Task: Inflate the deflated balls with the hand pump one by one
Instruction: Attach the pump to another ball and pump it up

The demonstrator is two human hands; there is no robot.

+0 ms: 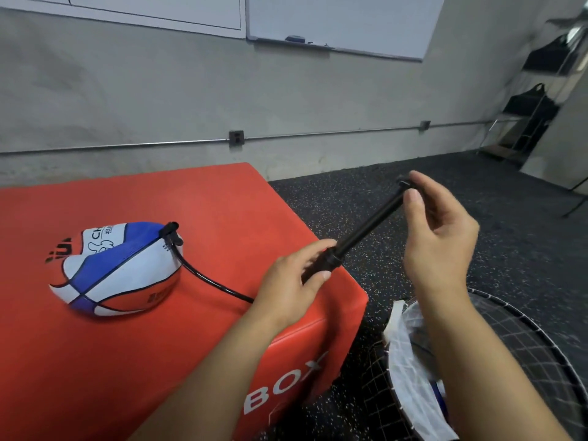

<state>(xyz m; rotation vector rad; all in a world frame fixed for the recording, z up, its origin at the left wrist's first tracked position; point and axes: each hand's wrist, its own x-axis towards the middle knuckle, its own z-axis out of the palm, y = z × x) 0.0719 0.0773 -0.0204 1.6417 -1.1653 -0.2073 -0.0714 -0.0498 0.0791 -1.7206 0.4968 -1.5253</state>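
Observation:
A deflated red, white and blue ball [117,268] lies on the red box [222,211], left of my hands. A black hose [203,280] runs from a connector at the ball's top right to the black hand pump [366,230]. My left hand [292,278] grips the pump's lower barrel above the box's right corner. My right hand [436,230] pinches the pump's handle end between thumb and fingers, with the pump drawn out long and slanting up to the right.
A wire mesh basket [521,342] with clear plastic bags inside stands on the speckled dark floor [366,192] at the lower right. A grey wall with a whiteboard [343,20] is behind. A metal rack [537,100] holds black bags at the far right.

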